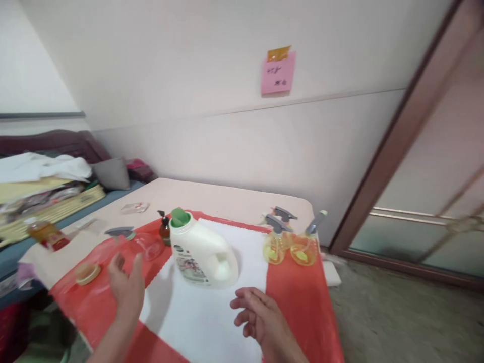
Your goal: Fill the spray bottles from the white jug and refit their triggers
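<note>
A white detergent jug (pixel 204 254) with a green spout insert in its uncovered neck stands on a white sheet (pixel 204 317). My left hand (pixel 127 285) is raised over the red cloth to the left of the jug, fingers apart and holding nothing. To its left, on the red cloth, lies a round tan cap (pixel 87 274). Just beyond that hand, a clear spray bottle (pixel 147 246) with a grey trigger appears to lie on its side. My right hand (pixel 260 317) hovers over the sheet, right of the jug, with its fingers spread and nothing in them.
Spray bottles with yellow liquid, one (pixel 275 248) and another (pixel 303 249), stand on the red cloth (pixel 302 307) at the right. A brown pump bottle (pixel 164 229) is behind the jug. An amber bottle (pixel 47 234) sits at the left table edge. A wall rises behind.
</note>
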